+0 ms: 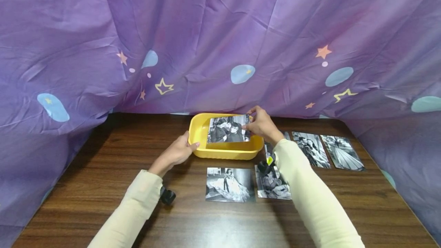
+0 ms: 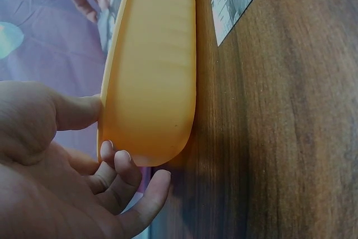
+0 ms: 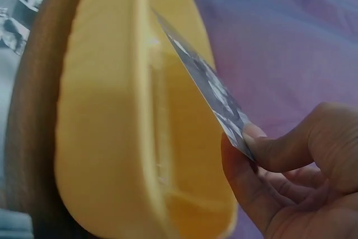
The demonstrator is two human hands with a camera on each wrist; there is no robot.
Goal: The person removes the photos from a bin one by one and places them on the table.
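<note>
A yellow plastic basin [image 1: 227,155] stands toward the back of the wooden table. My left hand [image 1: 176,151] grips its left end, the thumb over the rim and the fingers along the outside, as the left wrist view shows on the basin wall [image 2: 154,71]. Between thumb and fingers, my right hand [image 1: 263,125] pinches the right edge of a black-and-white photo [image 1: 225,130]. That photo is held tilted over the basin's opening; in the right wrist view the print [image 3: 204,85] appears nearly edge-on, one corner within the rim.
In front of the basin lie a photo of a couple [image 1: 229,186] and another photo [image 1: 273,185], partly under the right forearm. Two more photos, one of a couple [image 1: 311,150] and one with a wide gown [image 1: 342,152], lie at the right. A purple curtain [image 1: 220,41] hangs behind the table.
</note>
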